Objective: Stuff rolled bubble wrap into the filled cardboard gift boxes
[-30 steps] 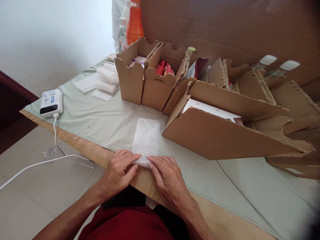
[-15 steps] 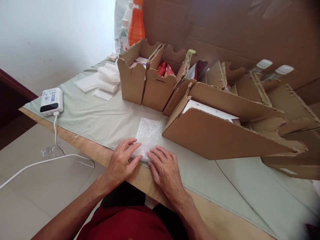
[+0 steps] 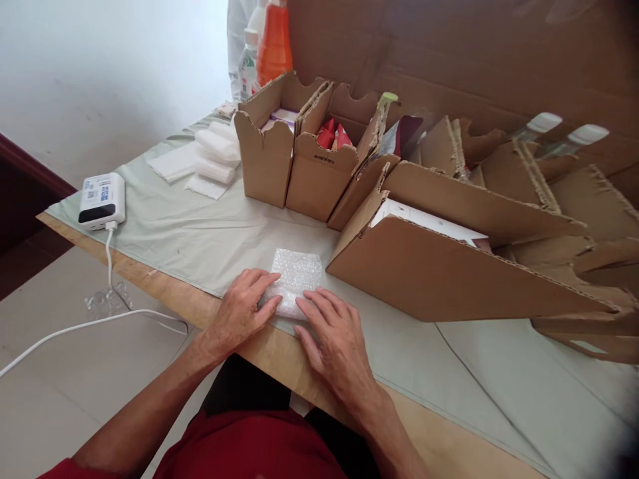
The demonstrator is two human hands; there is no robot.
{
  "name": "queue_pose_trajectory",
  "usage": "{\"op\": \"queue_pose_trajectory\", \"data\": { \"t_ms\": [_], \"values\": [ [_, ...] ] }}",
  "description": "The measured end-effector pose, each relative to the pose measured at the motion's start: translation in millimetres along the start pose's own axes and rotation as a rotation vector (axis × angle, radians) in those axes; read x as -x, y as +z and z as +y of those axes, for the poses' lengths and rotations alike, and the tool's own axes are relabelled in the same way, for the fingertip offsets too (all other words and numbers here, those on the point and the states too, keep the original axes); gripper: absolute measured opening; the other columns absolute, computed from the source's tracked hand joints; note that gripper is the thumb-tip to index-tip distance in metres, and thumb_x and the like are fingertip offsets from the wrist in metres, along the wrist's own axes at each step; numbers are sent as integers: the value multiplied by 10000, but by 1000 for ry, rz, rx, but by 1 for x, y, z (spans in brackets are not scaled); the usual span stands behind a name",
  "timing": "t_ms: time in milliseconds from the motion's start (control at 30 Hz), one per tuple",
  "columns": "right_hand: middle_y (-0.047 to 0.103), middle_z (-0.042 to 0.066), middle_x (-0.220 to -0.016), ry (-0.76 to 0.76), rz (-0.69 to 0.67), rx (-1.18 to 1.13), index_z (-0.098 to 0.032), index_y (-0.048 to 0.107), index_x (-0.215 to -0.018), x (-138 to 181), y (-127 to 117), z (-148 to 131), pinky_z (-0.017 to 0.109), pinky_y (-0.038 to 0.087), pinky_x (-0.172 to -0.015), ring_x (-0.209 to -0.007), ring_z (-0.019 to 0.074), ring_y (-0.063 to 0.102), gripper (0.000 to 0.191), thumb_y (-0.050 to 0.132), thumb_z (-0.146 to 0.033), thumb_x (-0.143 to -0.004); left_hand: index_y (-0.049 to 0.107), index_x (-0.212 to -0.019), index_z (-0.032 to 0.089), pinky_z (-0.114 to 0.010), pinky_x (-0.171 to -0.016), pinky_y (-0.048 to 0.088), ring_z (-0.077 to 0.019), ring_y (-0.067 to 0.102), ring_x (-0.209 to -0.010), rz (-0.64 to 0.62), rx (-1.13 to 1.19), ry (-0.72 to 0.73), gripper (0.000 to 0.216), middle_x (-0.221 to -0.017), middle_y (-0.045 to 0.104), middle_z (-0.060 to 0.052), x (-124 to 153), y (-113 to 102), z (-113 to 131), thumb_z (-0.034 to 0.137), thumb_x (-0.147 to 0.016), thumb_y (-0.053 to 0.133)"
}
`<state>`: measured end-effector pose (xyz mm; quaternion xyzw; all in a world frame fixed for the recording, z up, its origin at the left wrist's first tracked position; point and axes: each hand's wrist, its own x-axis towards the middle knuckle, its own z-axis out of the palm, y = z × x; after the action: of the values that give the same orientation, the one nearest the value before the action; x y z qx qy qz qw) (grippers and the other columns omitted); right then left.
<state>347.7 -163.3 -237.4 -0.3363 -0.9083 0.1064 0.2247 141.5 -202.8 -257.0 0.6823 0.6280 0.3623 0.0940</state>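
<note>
A small sheet of clear bubble wrap (image 3: pixel 295 269) lies near the table's front edge, its near part folded over into a flat layer. My left hand (image 3: pixel 245 299) rests at the left side of the fold, fingers stretched and the thumb touching its near edge. On the right side, my right hand (image 3: pixel 333 327) lies with its fingers spread and fingertips on the folded part. Neither hand is wrapped round the wrap. Whether anything lies inside the fold cannot be made out.
Open cardboard boxes (image 3: pixel 319 173) stand behind and to the right, some holding packets. A pile of folded white wrap (image 3: pixel 212 150) lies at the back left. A white power bank (image 3: pixel 102 199) with a white cable (image 3: pixel 107 263) sits at the left edge. Behind stands an orange bottle (image 3: pixel 274 46).
The near part of the bubble wrap has been folded further and flattened, so less of the sheet extends away from me. Both hands stay beside it, with the right fingers shifted slightly.
</note>
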Motion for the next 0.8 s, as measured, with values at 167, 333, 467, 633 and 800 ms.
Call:
{"op": "queue_pose_trajectory", "data": {
  "t_ms": [167,333,467,633,800],
  "values": [
    [746,98,-1209,25,-52,-88,-203,668,-1247,-7,1,5,470,478,-983,-1252,296,601,311,565,-144,-959,615,-1279,185,-457,-1004,504,-276,600,-1159,-11,40,53,348,-1231,649,-133,13,-9,8,224,-934,629],
    [737,84,-1217,84,-107,-183,-237,657,-1266,-3,-9,-1,457,491,-985,-1182,271,627,294,533,-224,-1001,611,-1271,180,-434,-956,512,-262,616,-1089,-55,82,34,326,-1091,714,-98,20,-15,9,196,-945,597],
    [665,159,-1311,31,-2,56,-181,636,-1272,-10,-7,-9,477,467,-956,-1214,324,577,314,574,-215,-966,638,-1225,150,-451,-898,529,-275,636,-997,1,-27,5,283,-1067,719,-122,5,-5,0,265,-974,573],
    [731,114,-1179,-12,-144,91,-180,658,-1188,-29,3,-5,467,449,-922,-1082,299,626,270,584,-125,-934,641,-1231,179,-422,-921,547,-260,652,-1049,164,40,-158,297,-1117,689,-109,7,-9,7,318,-979,567],
    [766,73,-1100,196,-34,-191,-204,666,-1202,-28,1,0,420,465,-896,-1013,261,663,269,585,-166,-949,625,-1266,206,-391,-978,552,-227,674,-1086,129,429,-472,338,-1191,700,-93,36,-17,29,327,-951,606]
  ]
}}
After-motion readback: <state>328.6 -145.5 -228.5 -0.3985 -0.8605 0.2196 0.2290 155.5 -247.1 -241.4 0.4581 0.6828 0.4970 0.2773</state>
